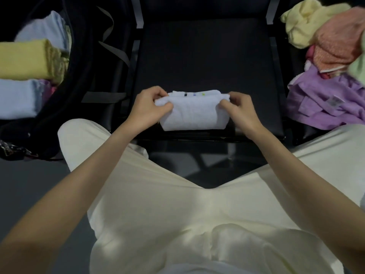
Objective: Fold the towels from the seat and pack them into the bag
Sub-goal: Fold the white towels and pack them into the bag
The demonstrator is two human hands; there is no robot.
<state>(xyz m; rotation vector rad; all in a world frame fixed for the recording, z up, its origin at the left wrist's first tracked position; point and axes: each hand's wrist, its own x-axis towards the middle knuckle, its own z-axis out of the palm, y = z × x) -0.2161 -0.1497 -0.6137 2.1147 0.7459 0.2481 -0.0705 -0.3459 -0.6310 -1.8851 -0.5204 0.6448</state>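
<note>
Both hands (pixel 194 109) pinch folded white towel (pixel 192 115), long axis left-right

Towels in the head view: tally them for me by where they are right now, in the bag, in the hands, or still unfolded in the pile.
In the bag: 3 clearly visible (yellow towel, two light blue towels)
In the hands: 1 (white towel)
Unfolded pile: 4 clearly visible (pale yellow, orange-pink, purple, pale green)
Total: 8, with others partly hidden.
</note>
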